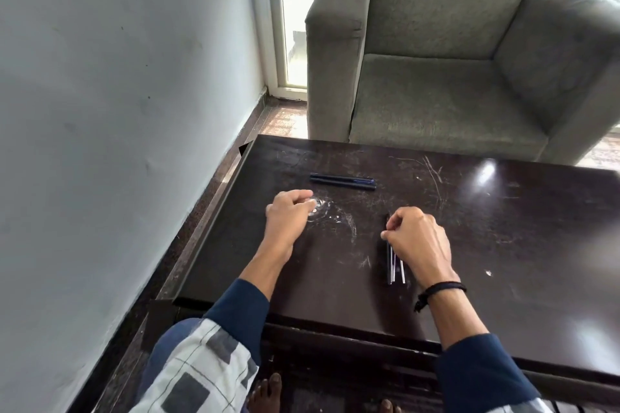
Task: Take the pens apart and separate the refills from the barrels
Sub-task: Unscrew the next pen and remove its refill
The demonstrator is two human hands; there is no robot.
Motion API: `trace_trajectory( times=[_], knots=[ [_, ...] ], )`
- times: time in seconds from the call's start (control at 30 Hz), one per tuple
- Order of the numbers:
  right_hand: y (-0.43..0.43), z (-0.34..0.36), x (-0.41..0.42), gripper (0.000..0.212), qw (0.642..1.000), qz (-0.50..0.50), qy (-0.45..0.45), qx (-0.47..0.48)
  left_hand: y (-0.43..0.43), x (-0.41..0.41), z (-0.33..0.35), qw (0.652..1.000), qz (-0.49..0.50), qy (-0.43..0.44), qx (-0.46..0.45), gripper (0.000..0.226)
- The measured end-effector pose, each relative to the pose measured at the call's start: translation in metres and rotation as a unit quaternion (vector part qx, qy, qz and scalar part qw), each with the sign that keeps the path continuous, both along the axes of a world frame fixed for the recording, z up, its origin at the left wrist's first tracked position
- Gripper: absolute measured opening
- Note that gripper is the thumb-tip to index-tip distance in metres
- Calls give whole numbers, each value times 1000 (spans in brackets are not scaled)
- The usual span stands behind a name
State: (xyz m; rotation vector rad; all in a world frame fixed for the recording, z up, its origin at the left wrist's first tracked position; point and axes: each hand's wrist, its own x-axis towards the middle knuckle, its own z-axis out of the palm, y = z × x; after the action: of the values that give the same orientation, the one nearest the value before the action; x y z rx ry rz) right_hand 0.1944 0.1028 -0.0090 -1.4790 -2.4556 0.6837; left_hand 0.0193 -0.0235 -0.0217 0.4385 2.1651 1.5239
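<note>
Two dark blue pens [342, 179] lie side by side across the far middle of the dark table [503, 245]. Nearer, a small bunch of thin refills [396, 266] lies pointing towards me, with clear near ends. A dark piece lies along the left side of the bunch. My right hand [417, 236] covers the far half of the bunch, and its curled fingertips pinch a refill there. A dark tip shows just beyond the fingers. My left hand [290, 211] rests on the table to the left. Its fingers are curled, and I see nothing in them.
The scratched table has a raised edge on the left, close to a white wall [117, 111]. A grey armchair [453, 60] stands just beyond the far edge. My knees and bare feet are under the near edge.
</note>
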Motion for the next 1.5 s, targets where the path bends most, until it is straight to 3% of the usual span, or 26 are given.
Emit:
trace_trajectory(
  times=[0.13, 0.53, 0.77, 1.07, 1.3, 1.5],
  knots=[
    [-3, -3, -2, 14, 998, 23, -46, 19, 9, 9, 9, 994, -45, -89, 43, 24],
    [-16, -7, -14, 30, 996, 77, -52, -17, 7, 2, 14, 992, -35, -102, 67, 19],
    [-15, -4, -30, 34, 980, 57, 94, -164, 12, 11, 9, 987, -40, -153, 41, 12],
    [-20, -1, -35, 26, 969, 114, 143, -164, 13, 15, 11, 975, -49, -203, 73, 21],
    [-13, -14, -35, 22, 963, 98, 184, -172, 12, 13, 16, 966, -57, -233, 94, 18],
    [-16, -16, -41, 5, 950, 83, 216, -211, 12, 15, 17, 966, -63, -230, 101, 22]
  ],
)
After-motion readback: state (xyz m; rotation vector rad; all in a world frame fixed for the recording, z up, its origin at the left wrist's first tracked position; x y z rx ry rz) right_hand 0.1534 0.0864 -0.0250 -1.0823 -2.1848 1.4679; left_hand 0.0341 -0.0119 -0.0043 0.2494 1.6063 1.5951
